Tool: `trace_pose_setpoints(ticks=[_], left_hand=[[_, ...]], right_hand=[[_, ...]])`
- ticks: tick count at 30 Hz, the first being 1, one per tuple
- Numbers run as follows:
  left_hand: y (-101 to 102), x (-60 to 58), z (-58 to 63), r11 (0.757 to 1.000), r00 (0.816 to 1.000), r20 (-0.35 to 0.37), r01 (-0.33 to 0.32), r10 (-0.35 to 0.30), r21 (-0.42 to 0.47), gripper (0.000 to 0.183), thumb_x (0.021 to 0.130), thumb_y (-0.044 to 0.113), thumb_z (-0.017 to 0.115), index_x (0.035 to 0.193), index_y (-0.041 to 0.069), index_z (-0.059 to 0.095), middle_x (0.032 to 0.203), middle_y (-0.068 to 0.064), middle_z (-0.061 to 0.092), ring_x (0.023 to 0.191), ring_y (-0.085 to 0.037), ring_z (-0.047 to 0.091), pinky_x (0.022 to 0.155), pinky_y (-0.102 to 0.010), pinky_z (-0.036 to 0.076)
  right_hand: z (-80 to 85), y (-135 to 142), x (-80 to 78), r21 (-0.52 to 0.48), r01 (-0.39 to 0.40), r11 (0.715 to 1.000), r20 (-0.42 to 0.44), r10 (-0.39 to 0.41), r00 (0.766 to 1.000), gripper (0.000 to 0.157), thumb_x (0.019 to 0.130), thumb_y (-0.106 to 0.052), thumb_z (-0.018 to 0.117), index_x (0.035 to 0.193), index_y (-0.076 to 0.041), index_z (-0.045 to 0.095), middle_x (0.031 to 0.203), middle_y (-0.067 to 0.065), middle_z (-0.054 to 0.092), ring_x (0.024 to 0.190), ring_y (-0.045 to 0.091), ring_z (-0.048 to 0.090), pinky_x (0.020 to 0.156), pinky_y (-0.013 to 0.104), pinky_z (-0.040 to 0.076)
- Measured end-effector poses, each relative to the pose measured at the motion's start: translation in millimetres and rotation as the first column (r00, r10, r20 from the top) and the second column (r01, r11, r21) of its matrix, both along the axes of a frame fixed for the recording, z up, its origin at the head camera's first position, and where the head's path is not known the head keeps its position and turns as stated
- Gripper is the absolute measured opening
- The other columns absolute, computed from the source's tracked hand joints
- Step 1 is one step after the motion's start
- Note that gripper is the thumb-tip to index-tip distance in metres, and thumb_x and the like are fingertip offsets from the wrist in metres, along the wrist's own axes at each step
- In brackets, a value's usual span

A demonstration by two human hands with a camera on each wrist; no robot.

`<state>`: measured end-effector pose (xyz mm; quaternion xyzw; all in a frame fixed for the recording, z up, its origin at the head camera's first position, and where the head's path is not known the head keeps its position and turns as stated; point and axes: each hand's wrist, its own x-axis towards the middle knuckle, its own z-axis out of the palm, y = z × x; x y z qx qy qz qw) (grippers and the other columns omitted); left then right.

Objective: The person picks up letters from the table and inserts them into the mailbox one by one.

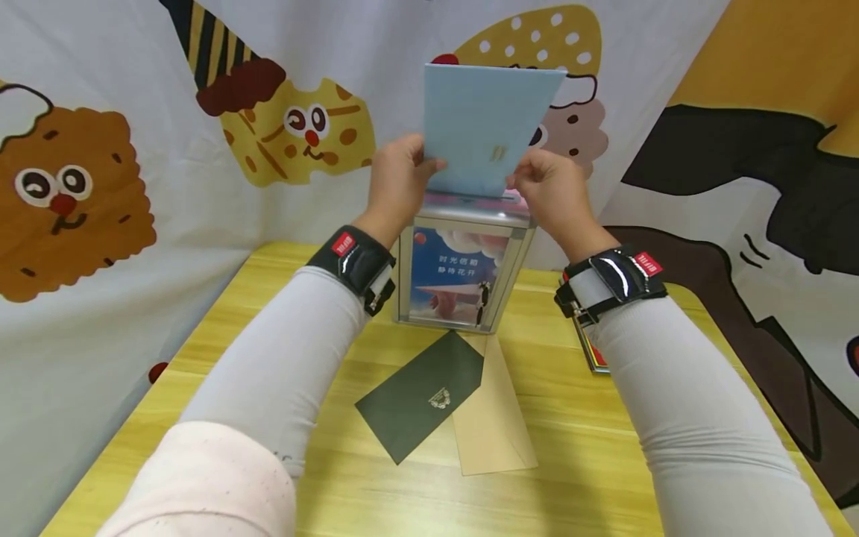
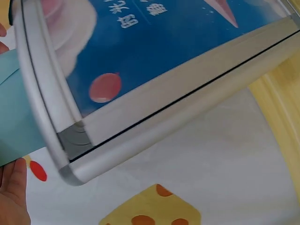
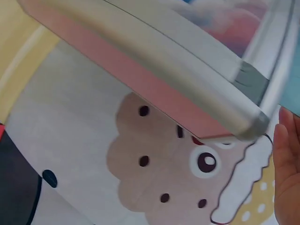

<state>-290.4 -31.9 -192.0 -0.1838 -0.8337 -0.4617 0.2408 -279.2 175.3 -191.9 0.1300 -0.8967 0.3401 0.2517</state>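
Note:
A light blue envelope (image 1: pixel 479 127) stands upright over the top of a metal-framed letter box (image 1: pixel 463 212), its lower edge right at the slot. My left hand (image 1: pixel 397 179) grips the envelope's left side, thumb across the front. At the lower right edge, my right hand (image 1: pixel 553 190) pinches it between thumb and fingertips. In the left wrist view the left hand (image 2: pixel 14 197) shows beside the blue envelope (image 2: pixel 18 112). Fingers of the right hand (image 3: pixel 287 159) lie by a sliver of blue at the edge of the right wrist view.
In front of the box, a dark green envelope (image 1: pixel 423 395) overlaps a tan envelope (image 1: pixel 493 425) on the wooden table (image 1: pixel 362 500). A colourful flat stack (image 1: pixel 592 350) lies partly behind my right forearm. A cartoon-printed curtain (image 1: pixel 201 194) hangs behind the table.

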Motion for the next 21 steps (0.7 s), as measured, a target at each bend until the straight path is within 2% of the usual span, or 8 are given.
trace_pose_setpoints(ticks=[3, 6, 11, 15, 18, 21], left_hand=[[0.0, -5.0, -4.2, 1.0, 0.999, 0.033, 0.004, -0.003, -0.009, 0.031, 0.091, 0.013, 0.066, 0.07, 0.007, 0.044, 0.07, -0.006, 0.046, 0.072, -0.017, 0.044, 0.066, -0.022, 0.033], [0.5, -9.9, -8.6, 1.0, 0.997, 0.074, 0.0, 0.001, -0.013, 0.036, 0.092, 0.014, 0.066, 0.068, 0.009, 0.04, 0.07, -0.005, 0.044, 0.072, -0.017, 0.044, 0.065, -0.022, 0.033], [3.0, -15.2, -14.0, 0.999, 0.992, 0.121, -0.026, 0.029, -0.032, 0.035, 0.092, 0.016, 0.066, 0.069, 0.009, 0.039, 0.076, -0.008, 0.05, 0.076, -0.018, 0.047, 0.065, -0.022, 0.033], [4.5, -18.2, -15.0, 0.998, 0.988, 0.146, -0.035, 0.043, -0.056, 0.036, 0.092, 0.016, 0.065, 0.069, 0.01, 0.038, 0.078, -0.008, 0.051, 0.079, -0.017, 0.049, 0.066, -0.021, 0.033], [5.8, -20.8, -15.0, 0.997, 0.987, 0.157, -0.031, 0.041, -0.068, 0.039, 0.092, 0.016, 0.065, 0.068, 0.01, 0.036, 0.076, -0.007, 0.047, 0.077, -0.017, 0.047, 0.065, -0.021, 0.033], [7.3, -23.9, -15.9, 0.996, 0.986, 0.162, -0.026, 0.039, -0.084, 0.04, 0.092, 0.015, 0.065, 0.067, 0.009, 0.034, 0.076, -0.008, 0.047, 0.077, -0.018, 0.046, 0.065, -0.022, 0.033]], right_hand=[[-4.3, -0.1, -2.1, 0.03, -0.004, 1.0, 0.053, 0.002, 0.999, 0.011, 0.096, 0.0, 0.053, 0.092, 0.004, 0.063, 0.099, 0.019, 0.069, 0.097, 0.029, 0.065, 0.064, 0.021, 0.038], [-4.9, 0.8, -4.0, 0.077, -0.004, 0.997, 0.078, -0.002, 0.997, 0.012, 0.097, -0.005, 0.056, 0.097, 0.003, 0.065, 0.103, 0.019, 0.07, 0.098, 0.029, 0.065, 0.067, 0.025, 0.041], [9.3, 3.6, 1.0, 0.079, 0.009, 0.997, 0.082, -0.016, 0.997, 0.018, 0.097, -0.012, 0.059, 0.104, 0.002, 0.067, 0.106, 0.018, 0.069, 0.104, 0.029, 0.064, 0.079, 0.033, 0.047], [24.7, 4.6, 8.3, 0.027, 0.033, 0.999, 0.034, -0.034, 0.999, 0.021, 0.097, -0.014, 0.059, 0.108, 0.001, 0.068, 0.105, 0.017, 0.07, 0.099, 0.018, 0.065, 0.081, 0.023, 0.047], [31.5, 4.8, 12.1, -0.03, 0.034, 0.999, -0.011, -0.034, 0.999, 0.018, 0.096, -0.012, 0.06, 0.103, 0.002, 0.069, 0.1, 0.015, 0.071, 0.086, 0.002, 0.062, 0.071, 0.015, 0.045], [33.8, 5.1, 13.5, -0.056, 0.024, 0.998, -0.037, -0.026, 0.999, 0.016, 0.094, -0.012, 0.062, 0.096, 0.003, 0.069, 0.096, 0.013, 0.072, 0.077, -0.009, 0.057, 0.063, 0.013, 0.041]])
